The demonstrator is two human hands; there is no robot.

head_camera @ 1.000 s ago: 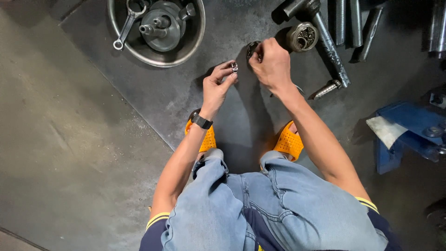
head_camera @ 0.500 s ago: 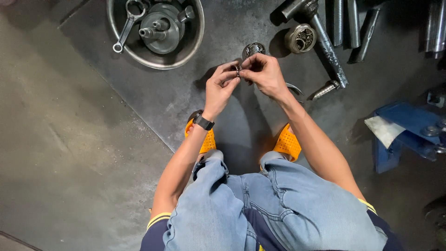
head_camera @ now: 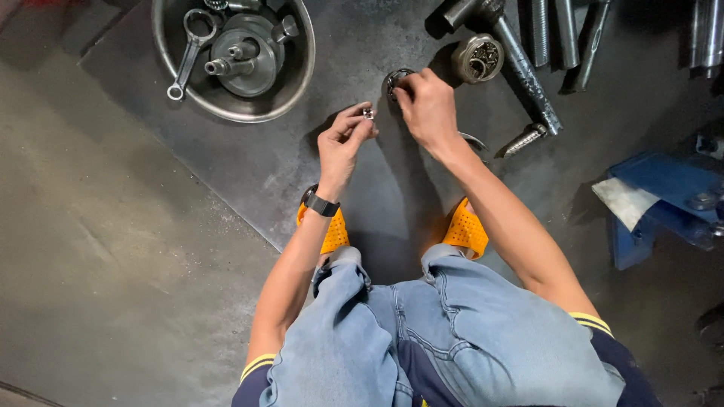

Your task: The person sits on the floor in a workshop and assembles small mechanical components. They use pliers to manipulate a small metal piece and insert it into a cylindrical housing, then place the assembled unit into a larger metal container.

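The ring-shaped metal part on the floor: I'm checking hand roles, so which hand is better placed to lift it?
Probably the right hand: its fingertips already touch the ring-shaped part, while the left hand pinches a small metal piece.

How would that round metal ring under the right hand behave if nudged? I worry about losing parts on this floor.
The bearing ring looks like solid metal, so probably stiff and heavy for its size. It seems to lie flat, so it would likely slide; tipped on edge by the right hand, it could roll.

Dim, flat overhead light; the dark oily metal floor plate (head_camera: pixel 249 173) soaks most of it up. Soft shadows pool on the plate under the forearms; mild glare on the round steel basin (head_camera: pixel 170 87) at its far-left corner. Focus sharp mid-frame, slight wide-angle stretch toward the edges.
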